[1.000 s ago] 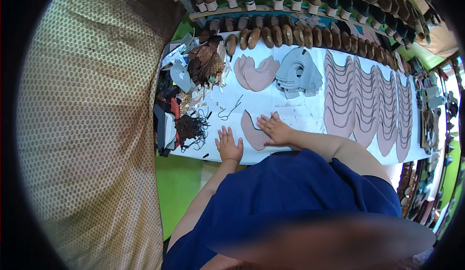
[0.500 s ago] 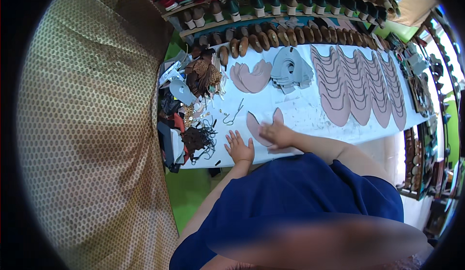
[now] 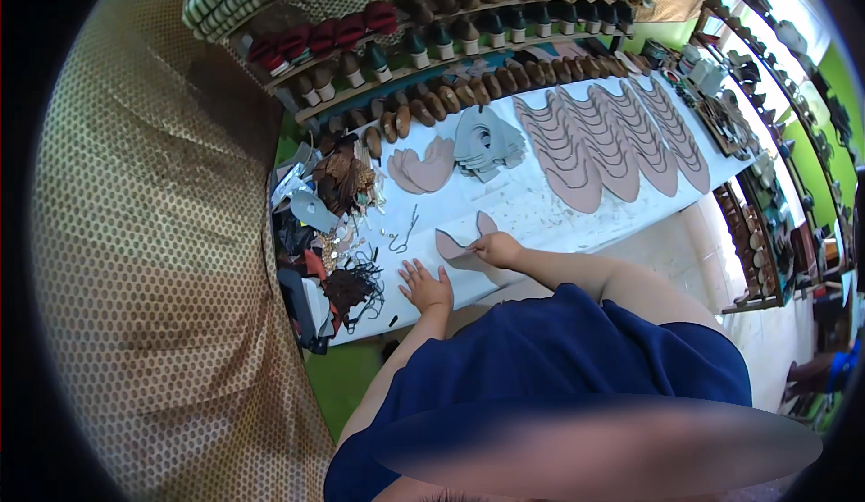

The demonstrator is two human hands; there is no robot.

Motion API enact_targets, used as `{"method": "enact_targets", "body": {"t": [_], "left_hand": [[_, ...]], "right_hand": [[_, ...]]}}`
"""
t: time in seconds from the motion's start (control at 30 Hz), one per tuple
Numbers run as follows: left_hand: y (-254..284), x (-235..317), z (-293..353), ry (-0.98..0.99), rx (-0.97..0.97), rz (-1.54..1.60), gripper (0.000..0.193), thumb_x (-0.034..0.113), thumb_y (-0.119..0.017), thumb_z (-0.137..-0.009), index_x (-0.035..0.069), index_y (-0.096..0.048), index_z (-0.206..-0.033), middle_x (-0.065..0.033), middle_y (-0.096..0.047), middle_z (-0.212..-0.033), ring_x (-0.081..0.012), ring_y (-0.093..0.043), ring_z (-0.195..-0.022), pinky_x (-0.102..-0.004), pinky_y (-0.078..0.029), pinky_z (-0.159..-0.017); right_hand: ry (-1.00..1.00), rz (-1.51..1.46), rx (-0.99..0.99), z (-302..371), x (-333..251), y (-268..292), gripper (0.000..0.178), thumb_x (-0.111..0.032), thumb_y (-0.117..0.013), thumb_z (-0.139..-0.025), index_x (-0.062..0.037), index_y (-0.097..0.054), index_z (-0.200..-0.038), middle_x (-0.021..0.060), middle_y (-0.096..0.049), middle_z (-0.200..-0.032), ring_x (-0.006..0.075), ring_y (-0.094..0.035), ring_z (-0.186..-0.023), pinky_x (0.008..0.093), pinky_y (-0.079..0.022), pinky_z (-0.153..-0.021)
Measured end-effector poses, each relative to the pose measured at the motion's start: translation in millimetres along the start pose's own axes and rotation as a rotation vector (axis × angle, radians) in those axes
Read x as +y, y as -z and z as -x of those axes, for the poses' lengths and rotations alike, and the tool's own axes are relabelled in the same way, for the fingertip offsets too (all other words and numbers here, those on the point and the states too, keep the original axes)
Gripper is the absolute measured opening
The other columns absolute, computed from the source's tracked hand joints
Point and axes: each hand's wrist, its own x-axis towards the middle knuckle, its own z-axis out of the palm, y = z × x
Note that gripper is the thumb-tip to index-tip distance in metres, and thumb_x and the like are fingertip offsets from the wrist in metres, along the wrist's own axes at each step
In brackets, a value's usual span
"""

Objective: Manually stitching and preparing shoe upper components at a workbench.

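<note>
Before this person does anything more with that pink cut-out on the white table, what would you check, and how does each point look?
1. Right hand on the pink leather piece: ok, fingers rest on its edge.
2. Left hand steadying on the white table: ok, palm flat, fingers spread, not on the piece.
3. Piece lying flat: ok, no curl visible.
4. Room around the piece: ok, bare table to its right; wire tool lies apart to the left.
5. Scrap pile kept away: ok, it sits at the table's left end, close to the left hand.
6. Firm grip on the piece: cannot tell, too small.
</note>
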Motion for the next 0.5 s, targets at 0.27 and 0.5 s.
{"method": "enact_targets", "body": {"t": [0.27, 0.5], "left_hand": [[-9, -9, -5, -0.107, -0.018, -0.107, 0.083, 0.051, -0.052, -0.091, 0.003, -0.026, -0.154, -0.0158, -0.014, -0.164, -0.0332, -0.009, -0.152, -0.0542, -0.009, -0.12], [6, 20, 4, -0.005, -0.115, -0.196, 0.082, 0.047, -0.049, -0.095, 0.004, -0.017, -0.157, -0.0155, -0.01, -0.165, -0.0331, -0.008, -0.152, -0.0512, -0.01, -0.121]], "right_hand": [[-0.145, -0.118, 0.121, 57, 53, 169, 0.031, -0.021, -0.06, -0.083, -0.0154, -0.073, -0.111, 0.0104, -0.073, -0.099, 0.0245, -0.069, -0.089, 0.0348, -0.052, -0.084], [-0.169, 0.104, 0.148, 140, 150, 323, 0.032, -0.024, -0.062, -0.082, -0.0129, -0.073, -0.109, 0.0118, -0.072, -0.103, 0.0302, -0.068, -0.093, 0.0385, -0.052, -0.085]]}}
